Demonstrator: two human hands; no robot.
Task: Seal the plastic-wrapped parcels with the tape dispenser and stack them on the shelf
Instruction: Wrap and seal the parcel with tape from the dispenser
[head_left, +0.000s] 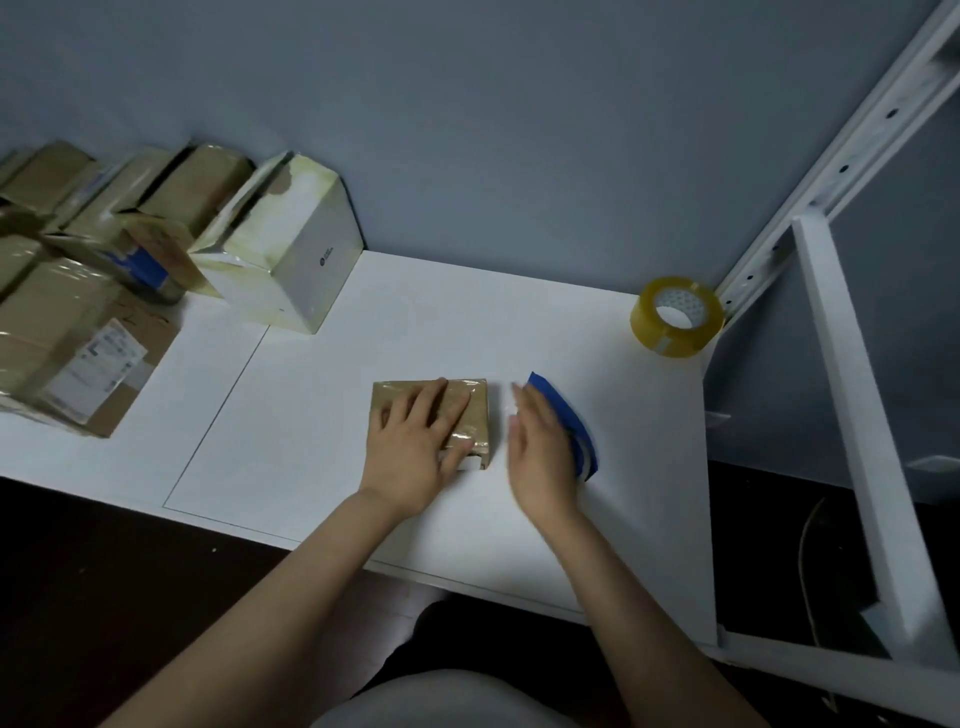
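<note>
– Two hands in view. State their pose.
– Both forearms reach forward over the near edge of the white table (415, 312). Left hand (415, 441): palm down, fingers straight and spread, pressing flat on the parcel (396, 392). Right hand (540, 457): turned on edge, fingers appear extended, but it is motion-blurred.
– Is the right hand holding anything?
– Cannot tell. It lies against the blue tape dispenser (563, 410), and the blur hides whether the thumb or fingers close on it.
– Position of the parcel?
– Near the middle of the table, lying flat, brown under glossy plastic wrap, directly beneath the left hand. Just beside it, on its right, are the right hand and the dispenser; parcel and dispenser are apart.
– Counts?
– One parcel under the hand. One tape dispenser. One roll of clear tape (675, 317), standing on edge at the far right corner, next to the white shelf frame (852, 415). One white box (306, 254) at the far left. Several brown boxes (67, 322) piled at the left edge; overlap and blur prevent a firm count.
</note>
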